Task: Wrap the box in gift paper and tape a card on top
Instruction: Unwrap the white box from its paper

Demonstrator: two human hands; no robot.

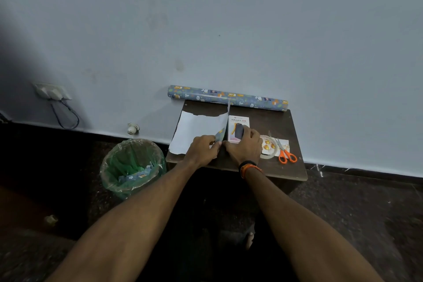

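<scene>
A white box (238, 121) printed "HALLEY 20K" lies on the small dark table (263, 121). A cut sheet of gift paper (196, 128), white side up, spreads left of the box, and its edge stands up against the box's left side. My left hand (201, 149) pinches the paper's near edge beside the box. My right hand (245, 146) rests on the box's near end, fingers curled over it. A card (285, 144) with yellow print lies to the right, partly under the scissors.
A roll of blue patterned gift paper (229, 98) lies along the wall at the table's back. A clear tape roll (267, 150) and orange-handled scissors (286, 154) sit at the right. A bin with a green liner (132, 167) stands on the floor to the left.
</scene>
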